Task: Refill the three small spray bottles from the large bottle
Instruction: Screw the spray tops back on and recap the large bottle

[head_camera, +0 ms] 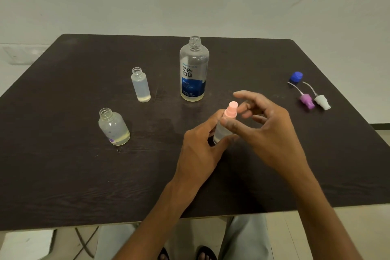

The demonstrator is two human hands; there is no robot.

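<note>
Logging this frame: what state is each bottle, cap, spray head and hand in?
Large bottle: upright, uncapped, nearly empty.
Slim small bottle: upright, open, little liquid.
Round small bottle: upright, open, little liquid.
Third small bottle: held, pink spray head on.
Blue cap: off, on table.
Purple spray head: off, lying down.
White spray head: off, lying down.
Left hand: grips third bottle.
Right hand: thumb by pink head, fingers spread.

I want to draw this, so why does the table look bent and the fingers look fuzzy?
In the head view, the wide-angle lens bows the table edges; the right hand fingers look smeared by motion blur near the pink-capped bottle; soft light puts a faint shine on the dark top by the large bottle, which looks sharp.
</note>
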